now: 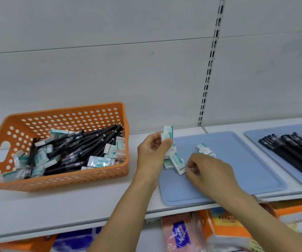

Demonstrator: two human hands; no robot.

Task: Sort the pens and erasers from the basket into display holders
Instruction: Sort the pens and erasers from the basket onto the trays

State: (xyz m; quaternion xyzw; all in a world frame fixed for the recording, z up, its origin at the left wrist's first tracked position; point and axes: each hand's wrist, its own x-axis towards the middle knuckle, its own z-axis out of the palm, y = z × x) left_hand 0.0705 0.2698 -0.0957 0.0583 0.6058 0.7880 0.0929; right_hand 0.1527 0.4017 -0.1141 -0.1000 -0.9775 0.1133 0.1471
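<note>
Lower shelf nearest: tissue packs (181, 233). Right hand (208, 171) over near blue tray (246, 179), fingers curled, pinching end of wrapped eraser (178, 163) lying on tray. Left hand (152, 151) raised at tray's left edge, gripping several erasers (167, 136) upright. Small eraser pile (205, 150) further back on tray. Far right: second blue tray (255, 132) with black pens (292, 151) in a row. Left: orange basket (55, 180), mixed pens and erasers inside.

The left hand (153, 151) is raised with its fingers curled in a pinch; the right hand (208, 170) lies lower, to its right, fingers curled.
</note>
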